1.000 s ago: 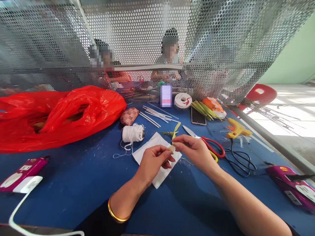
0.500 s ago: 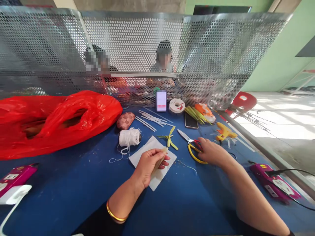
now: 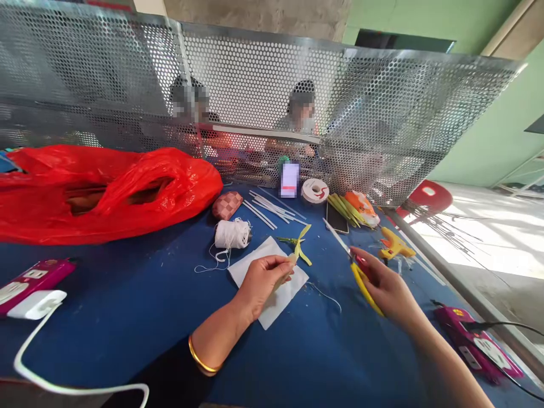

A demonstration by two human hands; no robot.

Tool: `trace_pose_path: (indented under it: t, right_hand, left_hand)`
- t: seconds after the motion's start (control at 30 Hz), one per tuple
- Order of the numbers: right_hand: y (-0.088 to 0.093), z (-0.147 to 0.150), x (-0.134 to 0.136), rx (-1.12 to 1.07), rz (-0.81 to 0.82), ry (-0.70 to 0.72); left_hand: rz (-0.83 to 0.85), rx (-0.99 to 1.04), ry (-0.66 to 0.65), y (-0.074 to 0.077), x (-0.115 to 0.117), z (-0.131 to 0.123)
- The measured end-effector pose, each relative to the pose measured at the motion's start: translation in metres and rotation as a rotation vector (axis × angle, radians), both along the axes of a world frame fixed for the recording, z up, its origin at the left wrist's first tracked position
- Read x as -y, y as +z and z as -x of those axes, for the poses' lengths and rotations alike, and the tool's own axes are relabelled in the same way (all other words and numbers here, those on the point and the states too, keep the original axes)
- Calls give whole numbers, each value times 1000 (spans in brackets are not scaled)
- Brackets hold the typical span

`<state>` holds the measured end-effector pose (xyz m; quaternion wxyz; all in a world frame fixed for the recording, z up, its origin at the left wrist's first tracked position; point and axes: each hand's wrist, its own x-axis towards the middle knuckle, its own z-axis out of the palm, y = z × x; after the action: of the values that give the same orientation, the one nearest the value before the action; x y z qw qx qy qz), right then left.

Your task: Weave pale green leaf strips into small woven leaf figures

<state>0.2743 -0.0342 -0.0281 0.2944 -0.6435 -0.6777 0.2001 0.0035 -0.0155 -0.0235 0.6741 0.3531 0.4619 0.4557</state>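
My left hand (image 3: 261,282) hovers over a white paper sheet (image 3: 272,280) on the blue table (image 3: 127,317) and pinches a small pale strip (image 3: 290,262) between thumb and fingers. My right hand (image 3: 385,286) grips the red and yellow handles of the scissors (image 3: 355,263), lifted off the table with the blades pointing up and to the left. A yellow-green leaf strip piece (image 3: 300,245) lies just beyond the paper. A spool of white thread (image 3: 232,233) sits left of the paper, with loose thread trailing.
A red plastic bag (image 3: 102,190) fills the left. At the back are white sticks (image 3: 270,207), a phone (image 3: 289,178), a tape roll (image 3: 315,190), green strips (image 3: 345,207) and a yellow glue gun (image 3: 393,245). Pink power strips (image 3: 482,345) lie at both sides. People sit behind the perforated metal screen (image 3: 382,124).
My right hand left the pale strip, reached right to the scissors, took hold of them and lifted them. My left hand keeps the strip over the paper.
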Motion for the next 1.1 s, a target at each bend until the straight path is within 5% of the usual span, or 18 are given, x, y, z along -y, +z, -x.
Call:
trace_pose_path:
  t: [0.17,0.37,0.7,1.1]
  right_hand:
    - [-3,19,33,-303,148,113]
    - [6,36,40,-192,266,138]
    - [-4,52,39,-246,294,210]
    - [-13,49,36,-328,369,234]
  left_hand:
    - [-43,2,15,-1,0,0]
    - [-104,0,42,1,1,-1]
    - [-135,-133,-121,3,5,-2]
    - [-94,-139,-109,3,4,-3]
